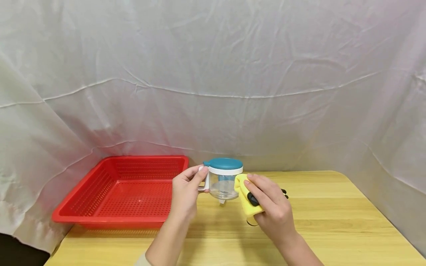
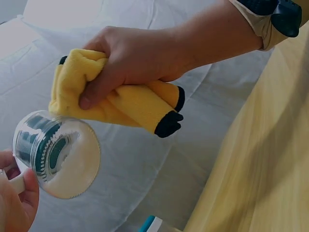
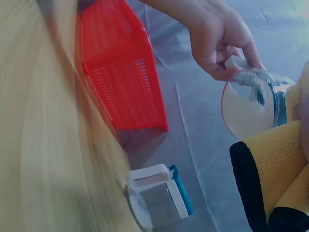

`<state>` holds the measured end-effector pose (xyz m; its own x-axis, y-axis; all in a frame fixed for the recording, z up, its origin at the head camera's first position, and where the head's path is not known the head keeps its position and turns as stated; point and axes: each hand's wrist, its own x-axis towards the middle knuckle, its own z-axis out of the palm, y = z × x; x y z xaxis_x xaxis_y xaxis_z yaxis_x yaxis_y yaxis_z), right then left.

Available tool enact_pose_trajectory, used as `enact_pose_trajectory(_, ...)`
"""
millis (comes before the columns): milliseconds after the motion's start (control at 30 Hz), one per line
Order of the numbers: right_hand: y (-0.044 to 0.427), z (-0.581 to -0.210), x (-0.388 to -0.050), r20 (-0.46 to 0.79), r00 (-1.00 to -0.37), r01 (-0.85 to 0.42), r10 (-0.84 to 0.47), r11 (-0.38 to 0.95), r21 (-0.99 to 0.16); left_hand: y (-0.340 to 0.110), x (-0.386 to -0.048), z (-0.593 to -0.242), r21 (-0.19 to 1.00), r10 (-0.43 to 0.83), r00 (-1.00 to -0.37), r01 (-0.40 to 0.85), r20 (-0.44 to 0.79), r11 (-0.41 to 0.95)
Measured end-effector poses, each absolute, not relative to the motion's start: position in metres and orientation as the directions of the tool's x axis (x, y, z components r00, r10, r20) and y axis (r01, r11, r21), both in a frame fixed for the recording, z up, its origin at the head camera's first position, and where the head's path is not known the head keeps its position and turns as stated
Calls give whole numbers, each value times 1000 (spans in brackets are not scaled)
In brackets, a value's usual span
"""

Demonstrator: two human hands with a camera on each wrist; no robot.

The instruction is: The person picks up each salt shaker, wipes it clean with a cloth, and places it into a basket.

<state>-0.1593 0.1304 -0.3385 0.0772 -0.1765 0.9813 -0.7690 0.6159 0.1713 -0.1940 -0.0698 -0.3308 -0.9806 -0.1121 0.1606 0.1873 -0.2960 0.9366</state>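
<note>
A clear jar with a teal lid and a white collar is held up above the table by my left hand, which grips its white handle. My right hand clutches a folded yellow cloth with black edging. The cloth meets the jar's side in the left wrist view, near its lidded end. Seen from the right wrist, the jar's round base faces the camera, and the right hand is mostly out of frame behind the cloth.
A red perforated basket stands on the left of the wooden table. A second clear jar with a teal lid and white handle stands upright on the table; in the head view the held jar mostly hides it. Pale fabric hangs behind.
</note>
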Motion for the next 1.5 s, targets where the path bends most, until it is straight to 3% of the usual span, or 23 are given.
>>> enact_pose_trajectory(200,133,-340,-161,989,44,-760,-144,638,127,-70,-191,-330,947,-131,-973,216,188,-239)
enact_pose_trajectory(433,125,-340,-158,984,88,-783,-153,600,163,-62,-187,-333,939,-166,-936,329,311,-95)
enact_pose_trajectory(733,110,-345,-152,971,137,-753,-198,616,232,-45,-178,-345,798,-220,-767,582,603,156)
enact_pose_trajectory(967,102,-345,-147,962,138,-713,-235,651,261,-37,-173,-349,748,-232,-712,639,663,177)
enact_pose_trajectory(1233,109,-339,-150,968,142,-733,-206,636,243,-41,-177,-347,767,-226,-733,617,641,175)
enact_pose_trajectory(1500,123,-337,-156,981,143,-748,-133,634,195,-50,-182,-339,901,-176,-895,428,411,-72)
